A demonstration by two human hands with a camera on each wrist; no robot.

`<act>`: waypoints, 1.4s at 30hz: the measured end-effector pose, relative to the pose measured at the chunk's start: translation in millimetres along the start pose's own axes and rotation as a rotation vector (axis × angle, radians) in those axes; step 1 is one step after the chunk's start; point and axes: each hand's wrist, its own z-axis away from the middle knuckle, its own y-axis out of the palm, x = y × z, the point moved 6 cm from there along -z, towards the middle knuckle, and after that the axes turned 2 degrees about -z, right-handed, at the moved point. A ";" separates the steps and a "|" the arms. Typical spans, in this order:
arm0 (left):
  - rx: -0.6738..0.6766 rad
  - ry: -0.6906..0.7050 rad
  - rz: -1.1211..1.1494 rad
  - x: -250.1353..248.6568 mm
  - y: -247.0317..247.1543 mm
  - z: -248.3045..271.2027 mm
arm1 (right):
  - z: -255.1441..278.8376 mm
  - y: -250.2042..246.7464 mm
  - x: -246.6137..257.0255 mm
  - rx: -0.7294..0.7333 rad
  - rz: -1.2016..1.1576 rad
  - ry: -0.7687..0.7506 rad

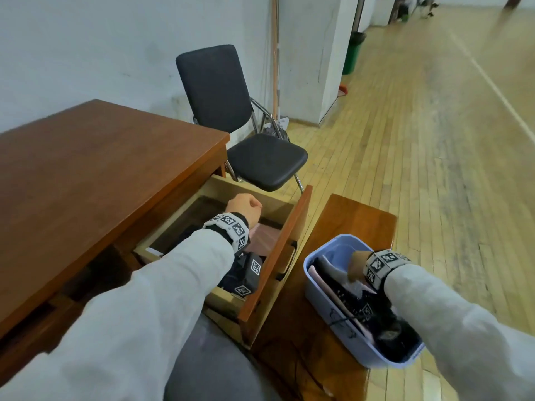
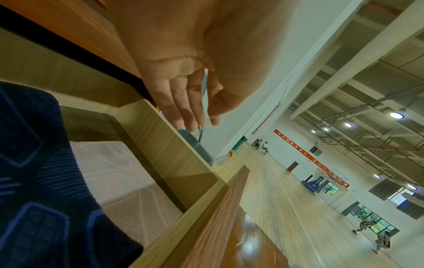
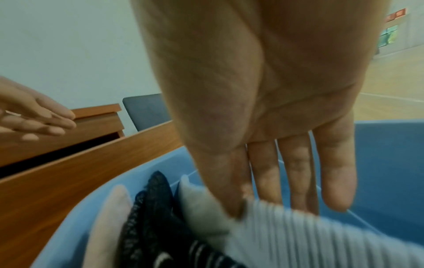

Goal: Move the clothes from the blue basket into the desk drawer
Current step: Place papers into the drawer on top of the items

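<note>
Head view: the left hand [image 1: 244,208] hovers loosely curled, empty, over the open drawer [image 1: 289,227]; the right hand [image 1: 356,266] reaches into the blue basket [image 1: 318,287] on the low worktop [image 1: 359,215]. Left wrist view: a dark sock [image 2: 34,163] already lies in the drawer. Right wrist view: right thumb and fingers [image 3: 263,172] pinch a white sock [image 3: 286,232], directly beneath them.

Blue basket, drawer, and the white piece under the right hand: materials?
Blue basket: looks like moulded plastic, smooth matte walls.
Drawer: reddish wood-look front with slight sheen; pale wood-grain side panels, veneer or laminate unclear.
White piece: ribbed knit fabric, soft; right hand has thumb and fingers either side of its edge.
</note>
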 end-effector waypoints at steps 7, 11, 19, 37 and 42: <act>0.000 -0.016 0.009 0.2 -1.8 2.1 | 72.8 -13.9 25.7 -0.120 -0.070 -0.022; 0.018 -0.013 0.021 0.7 2.4 3.9 | 92.0 -29.0 27.9 -0.156 -0.055 -0.055; 0.149 0.021 0.165 -16.2 24.3 11.9 | 116.9 -85.2 6.6 -0.514 -0.662 -0.197; 0.055 0.120 0.431 -11.1 -35.1 -18.2 | 110.6 -126.4 89.9 -0.273 -0.728 -0.473; -0.099 0.017 0.407 25.0 -60.3 -44.1 | 100.2 -121.8 87.8 -0.302 -0.686 -0.449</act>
